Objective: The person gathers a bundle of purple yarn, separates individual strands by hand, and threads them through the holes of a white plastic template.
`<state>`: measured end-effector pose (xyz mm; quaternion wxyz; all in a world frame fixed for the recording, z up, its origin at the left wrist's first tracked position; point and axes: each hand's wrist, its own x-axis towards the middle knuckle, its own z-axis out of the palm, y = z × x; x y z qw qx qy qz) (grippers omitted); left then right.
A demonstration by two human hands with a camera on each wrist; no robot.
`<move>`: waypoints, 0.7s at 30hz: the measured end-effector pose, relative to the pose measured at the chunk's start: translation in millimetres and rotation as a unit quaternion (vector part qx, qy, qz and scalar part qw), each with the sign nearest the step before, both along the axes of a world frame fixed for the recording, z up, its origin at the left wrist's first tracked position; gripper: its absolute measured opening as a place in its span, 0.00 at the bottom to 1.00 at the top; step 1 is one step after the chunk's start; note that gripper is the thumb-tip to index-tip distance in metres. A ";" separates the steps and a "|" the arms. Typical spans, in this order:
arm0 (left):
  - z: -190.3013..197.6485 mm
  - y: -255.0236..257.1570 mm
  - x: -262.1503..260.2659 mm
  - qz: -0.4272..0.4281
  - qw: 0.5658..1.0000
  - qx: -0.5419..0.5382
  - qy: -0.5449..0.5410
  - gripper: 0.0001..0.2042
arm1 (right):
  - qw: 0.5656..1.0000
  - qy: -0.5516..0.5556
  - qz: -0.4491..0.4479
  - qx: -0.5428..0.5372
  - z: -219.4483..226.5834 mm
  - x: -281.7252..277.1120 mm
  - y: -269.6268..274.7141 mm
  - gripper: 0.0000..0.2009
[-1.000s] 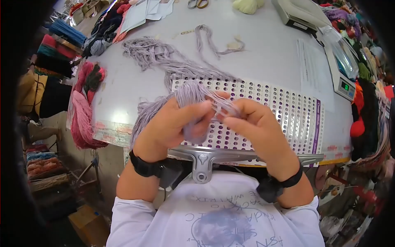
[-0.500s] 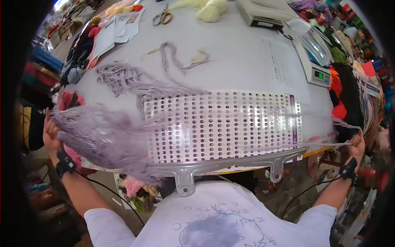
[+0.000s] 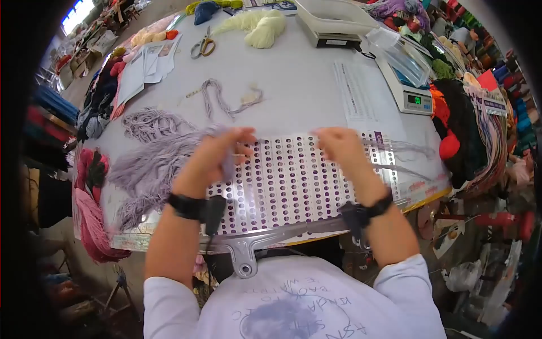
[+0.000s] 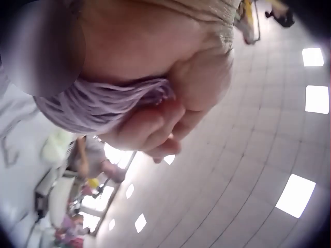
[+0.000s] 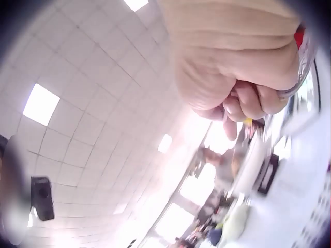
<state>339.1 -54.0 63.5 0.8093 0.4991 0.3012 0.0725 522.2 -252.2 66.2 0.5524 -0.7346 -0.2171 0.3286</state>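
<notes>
A bundle of lilac yarn (image 3: pixel 161 158) trails leftward across the table from my left hand (image 3: pixel 217 151). In the left wrist view the fingers curl round a thick loop of the yarn strands (image 4: pixel 98 106). My right hand (image 3: pixel 341 148) is over the board, a short gap from the left, its fingers curled. Thin lilac strands (image 3: pixel 403 148) run from it to the right, and a strand (image 5: pixel 296 90) passes over its knuckles in the right wrist view. Beneath both hands lies a white board with rows of punched holes (image 3: pixel 282 186).
Loose lilac yarn (image 3: pixel 217 100) lies beyond the board. Scissors (image 3: pixel 202 47), pale yellow yarn (image 3: pixel 264 29) and paper sheets (image 3: pixel 144 66) are farther back. A digital scale (image 3: pixel 415 100) stands at right. Pink yarn (image 3: pixel 93 212) hangs over the left edge; a metal bracket (image 3: pixel 243 251) lines the front.
The hands were together at the yarn, then spread wide to both sides with strands drawn out over the board. Now they are back near the middle, with the bundle lying at left.
</notes>
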 end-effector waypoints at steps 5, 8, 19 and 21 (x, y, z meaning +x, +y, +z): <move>-28.3 -28.5 32.5 0.004 0.994 0.070 0.079 0.14 | 0.999 0.008 0.026 -0.033 -52.0 -19.5 51.3 0.10; -33.7 -29.7 42.6 -0.017 0.984 0.127 0.121 0.12 | 0.999 0.003 0.007 -0.039 -57.0 -22.9 57.1 0.08; -49.5 -18.8 59.1 -0.105 0.976 0.176 0.079 0.06 | 0.957 -0.291 -0.014 -0.006 -65.8 -40.7 49.0 0.07; -45.9 -21.4 59.2 -0.089 0.977 0.171 0.096 0.05 | 0.936 -0.352 -0.005 0.023 -69.4 -39.5 43.2 0.07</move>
